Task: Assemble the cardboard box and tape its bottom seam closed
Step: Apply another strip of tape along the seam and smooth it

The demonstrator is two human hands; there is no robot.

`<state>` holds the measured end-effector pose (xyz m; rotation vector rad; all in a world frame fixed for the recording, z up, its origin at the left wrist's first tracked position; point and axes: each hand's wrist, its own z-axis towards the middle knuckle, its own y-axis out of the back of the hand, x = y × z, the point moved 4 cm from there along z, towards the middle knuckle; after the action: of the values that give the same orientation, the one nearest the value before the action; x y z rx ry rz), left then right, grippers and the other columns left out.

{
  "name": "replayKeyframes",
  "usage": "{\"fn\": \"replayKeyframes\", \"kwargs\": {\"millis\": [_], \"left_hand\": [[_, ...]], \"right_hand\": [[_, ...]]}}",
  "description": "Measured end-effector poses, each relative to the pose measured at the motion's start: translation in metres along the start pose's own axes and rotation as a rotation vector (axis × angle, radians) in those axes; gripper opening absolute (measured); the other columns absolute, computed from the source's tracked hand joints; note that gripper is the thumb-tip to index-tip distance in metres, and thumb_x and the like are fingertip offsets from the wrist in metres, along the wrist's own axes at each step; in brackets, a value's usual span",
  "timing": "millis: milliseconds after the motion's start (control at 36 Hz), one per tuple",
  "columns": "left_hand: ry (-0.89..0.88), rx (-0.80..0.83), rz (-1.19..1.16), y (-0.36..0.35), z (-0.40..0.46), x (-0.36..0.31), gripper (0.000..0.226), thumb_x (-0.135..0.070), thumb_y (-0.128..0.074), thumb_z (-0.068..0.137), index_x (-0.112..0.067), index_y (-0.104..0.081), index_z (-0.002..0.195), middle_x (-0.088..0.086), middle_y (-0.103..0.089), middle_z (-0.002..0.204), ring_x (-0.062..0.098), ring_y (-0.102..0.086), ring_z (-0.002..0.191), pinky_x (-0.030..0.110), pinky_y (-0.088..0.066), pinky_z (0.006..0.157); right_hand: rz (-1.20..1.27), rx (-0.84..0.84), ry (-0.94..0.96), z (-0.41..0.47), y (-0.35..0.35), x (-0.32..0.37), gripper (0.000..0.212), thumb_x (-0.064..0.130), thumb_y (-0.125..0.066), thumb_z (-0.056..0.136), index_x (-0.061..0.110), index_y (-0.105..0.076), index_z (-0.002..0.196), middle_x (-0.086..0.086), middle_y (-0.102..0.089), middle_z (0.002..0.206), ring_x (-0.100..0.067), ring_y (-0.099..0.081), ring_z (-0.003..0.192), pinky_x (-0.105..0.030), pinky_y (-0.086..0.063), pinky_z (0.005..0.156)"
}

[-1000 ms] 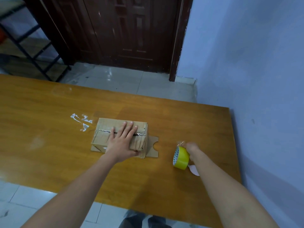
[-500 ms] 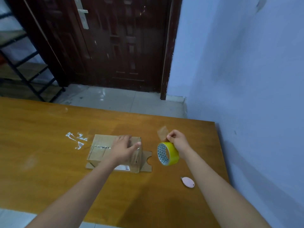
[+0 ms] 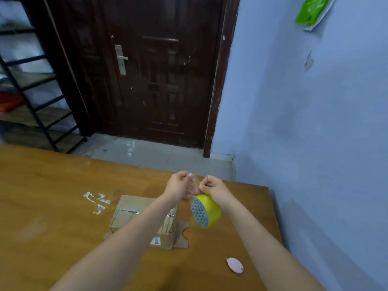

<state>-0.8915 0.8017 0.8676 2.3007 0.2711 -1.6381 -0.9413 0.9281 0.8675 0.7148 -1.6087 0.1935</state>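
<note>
Cardboard box [image 3: 134, 215] lies on the table [image 3: 52, 206], bottom seam up, just below both raised hands: the right hand [image 3: 214, 189] and the left hand [image 3: 178, 185] each pinch the clear free end of the yellow tape roll [image 3: 206, 211], which hangs above the box's right end. I judge the step is pulling out a strip; next it must come down along the seam. Half a second ago the left hand pressed on the box; now it has left it.

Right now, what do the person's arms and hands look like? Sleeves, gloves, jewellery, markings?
Both forearms are bare right down to the bottom edge of the picture, with no sleeves in view. The left hand and right hand wear no gloves. No watch, ring, bracelet or marking shows on either wrist or hand, though the fingers are small and slightly blurred.
</note>
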Motion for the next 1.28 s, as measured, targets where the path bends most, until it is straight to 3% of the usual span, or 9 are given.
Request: {"fn": "replayKeyframes", "kwargs": {"millis": [278,361,472,556,694,806,861,1028,1278], "left_hand": [[-0.115,-0.162,0.2,-0.01,0.0,-0.041,0.025,-0.023,-0.044,0.098,-0.012,-0.053,0.077,0.019,-0.065,0.086,0.035,-0.065,0.065,0.046,-0.058,0.053],[-0.116,-0.199,0.196,-0.009,0.002,-0.053,0.026,-0.023,-0.045,0.097,-0.01,-0.054,0.077,0.016,-0.064,0.081,0.033,-0.065,0.067,0.047,-0.058,0.054],[-0.048,-0.212,0.055,-0.006,0.009,-0.059,0.029,-0.022,-0.042,0.099,-0.015,-0.051,0.071,0.008,-0.056,0.072,0.022,-0.057,0.053,0.035,-0.055,0.043],[0.028,-0.218,-0.098,-0.003,0.014,-0.061,0.023,-0.021,-0.041,0.099,-0.011,-0.053,0.082,0.011,-0.055,0.068,0.021,-0.055,0.047,0.033,-0.053,0.041],[0.23,-0.176,-0.421,-0.001,0.017,-0.062,0.023,-0.017,-0.038,0.101,-0.009,-0.051,0.085,0.01,-0.059,0.074,0.021,-0.056,0.051,0.031,-0.049,0.035],[0.289,-0.133,-0.519,-0.001,0.014,-0.066,0.031,-0.017,-0.035,0.103,-0.006,-0.049,0.078,0.009,-0.061,0.073,0.018,-0.059,0.047,0.031,-0.051,0.038],[0.281,-0.108,-0.524,-0.001,0.012,-0.069,0.032,-0.02,-0.035,0.103,-0.007,-0.049,0.076,0.01,-0.062,0.075,0.019,-0.062,0.049,0.037,-0.054,0.051],[0.203,-0.187,-0.301,0.007,0.009,-0.078,0.018,-0.016,-0.053,0.096,-0.007,-0.058,0.082,0.007,-0.063,0.083,0.027,-0.062,0.065,0.042,-0.053,0.056],[-0.122,-0.313,0.274,0.011,0.008,-0.092,0.028,-0.024,-0.053,0.095,-0.014,-0.064,0.071,0.001,-0.068,0.076,0.02,-0.069,0.063,0.038,-0.057,0.066]], "right_hand": [[0.009,-0.041,0.031,-0.008,0.026,0.036,0.014,0.004,-0.055,0.091,0.01,-0.061,0.079,-0.004,-0.065,0.078,-0.015,-0.058,0.073,-0.022,-0.046,0.07],[-0.055,-0.087,0.058,-0.007,0.035,0.043,0.021,0.012,-0.053,0.094,0.001,-0.067,0.106,-0.01,-0.067,0.103,-0.015,-0.058,0.094,-0.021,-0.044,0.078],[-0.002,-0.121,0.021,-0.008,0.044,0.045,0.053,0.035,-0.049,0.096,0.004,-0.042,0.139,-0.004,-0.051,0.132,-0.016,-0.047,0.124,-0.032,-0.034,0.11],[0.163,-0.13,-0.003,-0.013,0.05,0.046,0.048,0.046,-0.049,0.093,0.013,-0.054,0.128,-0.008,-0.059,0.127,-0.022,-0.057,0.114,-0.045,-0.042,0.105],[0.219,-0.132,0.134,-0.024,0.06,0.049,0.04,0.056,-0.05,0.085,0.02,-0.065,0.096,-0.001,-0.069,0.096,-0.015,-0.063,0.089,-0.026,-0.055,0.077],[0.239,-0.125,0.253,-0.032,0.063,0.055,0.041,0.058,-0.059,0.073,0.02,-0.068,0.087,0.01,-0.069,0.082,-0.008,-0.064,0.085,-0.028,-0.052,0.087],[0.229,-0.118,0.267,-0.035,0.064,0.057,0.038,0.055,-0.059,0.076,0.019,-0.068,0.086,0.006,-0.069,0.083,-0.01,-0.063,0.085,-0.03,-0.049,0.09],[0.233,-0.117,0.24,-0.041,0.066,0.053,0.022,0.042,-0.058,0.086,0.024,-0.07,0.078,0.007,-0.066,0.077,-0.011,-0.058,0.08,-0.036,-0.046,0.086],[0.177,-0.084,0.236,-0.06,0.056,0.041,0.042,0.047,-0.055,0.082,0.01,-0.069,0.095,-0.006,-0.067,0.088,-0.017,-0.06,0.087,-0.034,-0.046,0.085]]}}
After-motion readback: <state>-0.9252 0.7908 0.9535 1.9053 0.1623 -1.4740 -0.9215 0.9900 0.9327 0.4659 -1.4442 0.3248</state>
